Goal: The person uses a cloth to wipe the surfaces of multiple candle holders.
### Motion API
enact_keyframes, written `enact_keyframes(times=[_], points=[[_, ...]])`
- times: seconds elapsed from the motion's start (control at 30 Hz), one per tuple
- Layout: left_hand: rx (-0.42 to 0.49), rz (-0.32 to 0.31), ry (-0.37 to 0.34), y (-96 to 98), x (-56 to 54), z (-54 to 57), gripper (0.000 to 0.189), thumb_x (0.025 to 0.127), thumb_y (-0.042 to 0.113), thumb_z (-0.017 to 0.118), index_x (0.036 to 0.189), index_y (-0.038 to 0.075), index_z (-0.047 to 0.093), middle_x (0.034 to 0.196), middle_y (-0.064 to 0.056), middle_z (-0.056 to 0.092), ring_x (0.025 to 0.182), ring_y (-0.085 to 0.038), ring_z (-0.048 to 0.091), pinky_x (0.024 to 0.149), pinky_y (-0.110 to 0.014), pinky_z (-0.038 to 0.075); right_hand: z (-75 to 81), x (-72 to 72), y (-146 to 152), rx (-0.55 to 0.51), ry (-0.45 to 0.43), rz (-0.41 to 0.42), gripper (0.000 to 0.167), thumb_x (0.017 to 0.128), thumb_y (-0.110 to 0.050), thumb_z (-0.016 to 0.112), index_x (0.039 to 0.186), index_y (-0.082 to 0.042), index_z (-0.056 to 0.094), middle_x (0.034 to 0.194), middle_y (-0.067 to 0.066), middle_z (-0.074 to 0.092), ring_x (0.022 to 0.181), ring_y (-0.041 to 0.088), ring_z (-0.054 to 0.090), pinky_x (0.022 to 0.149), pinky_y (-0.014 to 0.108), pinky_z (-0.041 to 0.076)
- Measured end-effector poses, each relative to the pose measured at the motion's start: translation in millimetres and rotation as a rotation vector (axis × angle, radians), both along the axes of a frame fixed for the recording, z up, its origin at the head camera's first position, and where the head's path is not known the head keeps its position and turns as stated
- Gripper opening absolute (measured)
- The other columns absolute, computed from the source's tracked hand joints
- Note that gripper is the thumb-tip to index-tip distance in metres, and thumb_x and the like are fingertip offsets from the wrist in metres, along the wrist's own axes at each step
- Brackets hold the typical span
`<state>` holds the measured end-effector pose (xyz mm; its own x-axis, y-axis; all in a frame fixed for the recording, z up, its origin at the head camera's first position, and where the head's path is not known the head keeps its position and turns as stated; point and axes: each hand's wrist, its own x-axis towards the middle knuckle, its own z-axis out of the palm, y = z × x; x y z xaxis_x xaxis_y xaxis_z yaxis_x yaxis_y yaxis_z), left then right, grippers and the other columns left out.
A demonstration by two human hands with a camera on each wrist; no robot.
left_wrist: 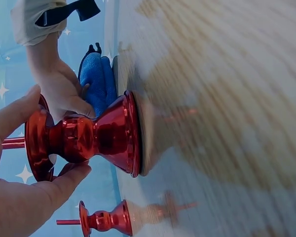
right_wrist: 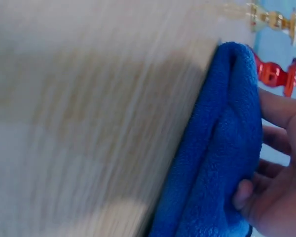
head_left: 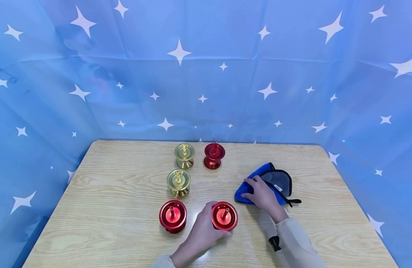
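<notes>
My left hand (head_left: 206, 227) holds a red metal candle holder (head_left: 224, 216) by its upper dish, thumb on one side and fingers on the other. In the left wrist view the holder's flared base (left_wrist: 119, 133) stands at the tabletop, its spike pointing away from the wood. At the right, my right hand (head_left: 263, 194) grips a folded blue cloth (head_left: 242, 192) with dark edging, which lies on the table. Thumb and fingers press into its plush fold (right_wrist: 222, 143) in the right wrist view. A grey mesh part (head_left: 280, 180) of the cloth, with a white label, shows beyond the hand.
Another red candle holder (head_left: 172, 216) stands left of my left hand. Farther back are two gold holders (head_left: 184, 155) and a red one (head_left: 214, 155), all upright on the wooden table (head_left: 108, 193). A blue curtain with white stars (head_left: 226, 108) hangs behind the table.
</notes>
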<state>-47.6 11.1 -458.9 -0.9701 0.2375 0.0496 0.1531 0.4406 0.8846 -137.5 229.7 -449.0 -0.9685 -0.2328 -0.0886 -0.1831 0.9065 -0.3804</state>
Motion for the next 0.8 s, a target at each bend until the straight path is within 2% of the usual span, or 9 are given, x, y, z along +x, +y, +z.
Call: enact_keyframes(times=[0.17,0.27,0.37,0.47,0.6,0.67,0.8], points=[[0.025,-0.011,0.015,-0.9,-0.2,0.6,0.080,0.054,0.017,0.088,0.120,0.003,0.045,0.108,-0.005,0.058,0.101,-0.022,0.056,0.087,-0.036,0.045,-0.3,2.7,4.4,0.003,-0.038,0.056,0.063,0.075,-0.026,0.075,0.128,-0.001,0.051,0.127,0.025,0.044,0.112,0.041,0.046,0.086,0.051,0.043],[0.039,-0.010,-0.006,-0.2,-0.2,1.1,0.080,0.054,0.016,0.088,0.121,0.004,0.045,0.109,-0.005,0.059,0.101,-0.021,0.056,0.087,-0.036,0.045,1.6,3.8,4.5,0.035,-0.070,0.087,0.067,0.071,-0.024,0.078,0.128,-0.003,0.051,0.123,0.024,0.047,0.111,0.040,0.048,0.086,0.050,0.044],[0.056,-0.006,-0.031,0.6,-0.4,2.0,0.080,0.055,0.016,0.087,0.121,0.004,0.044,0.108,-0.004,0.059,0.100,-0.020,0.056,0.087,-0.036,0.045,2.9,6.1,4.0,0.068,-0.058,0.122,0.063,0.067,-0.018,0.081,0.123,-0.004,0.055,0.117,0.020,0.052,0.105,0.036,0.052,0.082,0.048,0.046],[0.070,0.000,-0.041,0.6,-1.2,2.5,0.079,0.055,0.015,0.087,0.121,0.005,0.044,0.107,-0.003,0.060,0.100,-0.019,0.057,0.087,-0.036,0.045,2.6,9.5,5.5,0.064,-0.017,0.162,0.049,0.066,-0.009,0.080,0.111,-0.004,0.062,0.107,0.013,0.058,0.095,0.030,0.057,0.078,0.044,0.048],[0.075,0.003,-0.040,0.7,-2.2,2.7,0.079,0.056,0.014,0.087,0.121,0.005,0.044,0.107,-0.005,0.060,0.100,-0.020,0.057,0.087,-0.037,0.045,2.5,13.0,11.3,-0.033,0.011,0.194,0.031,0.067,0.000,0.074,0.097,-0.005,0.065,0.096,0.007,0.062,0.082,0.021,0.058,0.069,0.036,0.048],[0.079,0.006,-0.044,0.8,-2.8,2.9,0.078,0.056,0.014,0.086,0.121,0.005,0.043,0.107,-0.005,0.060,0.100,-0.020,0.057,0.087,-0.037,0.045,3.5,13.7,16.0,-0.120,0.000,0.191,0.027,0.068,0.004,0.069,0.094,-0.004,0.065,0.093,0.006,0.063,0.077,0.017,0.055,0.064,0.032,0.046],[0.079,0.024,-0.058,2.2,-4.1,4.9,0.079,0.055,0.014,0.086,0.121,0.006,0.044,0.107,-0.004,0.060,0.100,-0.019,0.057,0.087,-0.037,0.045,8.4,15.4,27.4,-0.267,-0.001,0.167,0.025,0.071,0.006,0.065,0.093,-0.006,0.066,0.094,0.005,0.063,0.077,0.014,0.052,0.063,0.026,0.043]])
